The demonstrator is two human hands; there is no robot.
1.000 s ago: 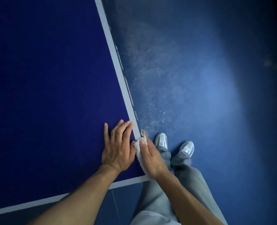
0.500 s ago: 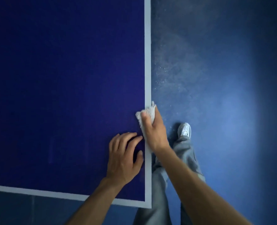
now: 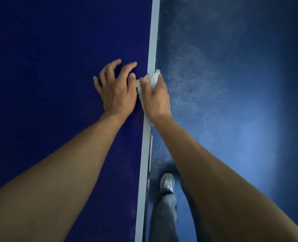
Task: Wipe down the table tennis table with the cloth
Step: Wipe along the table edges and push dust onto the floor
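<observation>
Table (image 3: 57, 67): cut off by the frame on three sides; only its right edge shows. Floor (image 3: 232, 102): pale specks beside that edge.

My right hand (image 3: 157, 100) grips the cloth (image 3: 150, 78) on the white line (image 3: 152, 41) at the right edge. It covers most of the cloth; only a bunched end and a strip by my wrist show.

My left hand (image 3: 116, 91) holds nothing: fingers spread and bent, tips on the surface, thumb just beside the cloth.

One shoe (image 3: 167, 182) visible.

Versus 0.5 s ago: the near corner is out of view, and the left hand is now level with the right.

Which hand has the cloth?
The right hand: it grips the white cloth at the edge of the table. The left hand rests beside it, holding nothing.
</observation>
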